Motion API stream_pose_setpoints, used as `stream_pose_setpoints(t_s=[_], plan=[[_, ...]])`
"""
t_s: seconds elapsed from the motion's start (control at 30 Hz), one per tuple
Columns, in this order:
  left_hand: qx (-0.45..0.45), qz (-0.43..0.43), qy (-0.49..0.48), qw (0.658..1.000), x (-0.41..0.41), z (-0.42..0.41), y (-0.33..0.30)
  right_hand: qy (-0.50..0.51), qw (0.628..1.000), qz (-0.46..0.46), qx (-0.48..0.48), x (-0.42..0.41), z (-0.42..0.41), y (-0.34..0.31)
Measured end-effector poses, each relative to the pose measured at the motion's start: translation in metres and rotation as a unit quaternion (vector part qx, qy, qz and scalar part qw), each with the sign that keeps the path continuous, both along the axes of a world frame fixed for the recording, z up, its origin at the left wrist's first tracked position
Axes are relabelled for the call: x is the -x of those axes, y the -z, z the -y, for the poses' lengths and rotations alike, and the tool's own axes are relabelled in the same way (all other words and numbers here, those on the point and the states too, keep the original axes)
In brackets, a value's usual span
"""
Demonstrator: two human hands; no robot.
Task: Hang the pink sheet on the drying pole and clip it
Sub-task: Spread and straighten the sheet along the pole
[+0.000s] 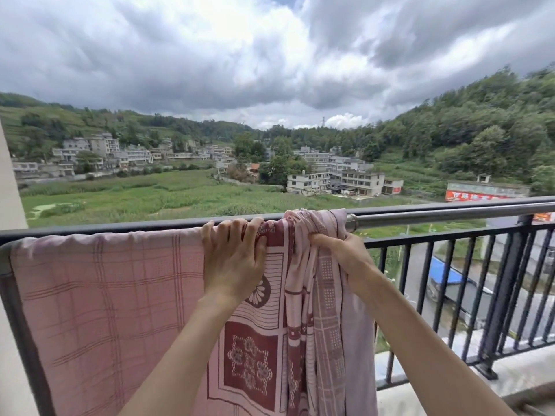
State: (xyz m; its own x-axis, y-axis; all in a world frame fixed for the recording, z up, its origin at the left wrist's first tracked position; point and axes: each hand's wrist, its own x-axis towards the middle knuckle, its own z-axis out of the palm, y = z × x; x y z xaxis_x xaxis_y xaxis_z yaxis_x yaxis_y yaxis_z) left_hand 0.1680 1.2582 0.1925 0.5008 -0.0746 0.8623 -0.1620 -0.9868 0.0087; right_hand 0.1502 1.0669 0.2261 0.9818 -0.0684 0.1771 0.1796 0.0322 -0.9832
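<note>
Left-hand fingers curl over the drying pole, clamping the pink sheet draped there. Left hand palm-down. At 3 o'clock, right hand is fisted around bunched sheet below the pole.

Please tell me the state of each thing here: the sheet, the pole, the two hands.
Pink patterned cotton sheet: draped over the pole, left part spread flat, right part bunched.
Shiny steel drying pole: right stretch bare, no clips visible.
Left hand: pressing the sheet on the pole.
Right hand: gripping the bunched folds.
</note>
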Motion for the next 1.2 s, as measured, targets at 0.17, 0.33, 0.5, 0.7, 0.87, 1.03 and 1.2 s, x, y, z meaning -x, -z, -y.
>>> stream_pose_setpoints(t_s=[0.17,0.33,0.5,0.7,0.87,1.03,1.2], plan=[[-0.002,0.009,-0.015,1.000,-0.002,0.000,-0.001,0.016,1.000,0.026,0.008,-0.006,0.001,-0.013],[-0.012,0.000,-0.039,0.999,0.000,0.000,-0.002,0.013,0.998,0.043,-0.040,-0.016,0.012,-0.029],[0.001,-0.030,-0.050,0.998,0.004,0.000,-0.005,0.018,0.992,0.035,-0.116,-0.023,0.031,-0.045],[0.041,-0.047,-0.092,0.994,0.005,0.010,-0.007,-0.001,0.986,0.055,-0.159,-0.032,0.080,-0.057],[0.068,-0.067,-0.121,0.988,0.010,0.022,-0.011,0.020,0.980,0.078,-0.183,-0.041,0.140,-0.057],[0.067,-0.071,-0.135,0.986,0.012,0.026,-0.011,0.051,0.956,0.091,-0.273,-0.043,0.189,-0.047],[0.089,-0.063,-0.155,0.982,0.011,0.036,-0.016,0.050,0.985,0.012,-0.167,-0.046,0.199,-0.014]])
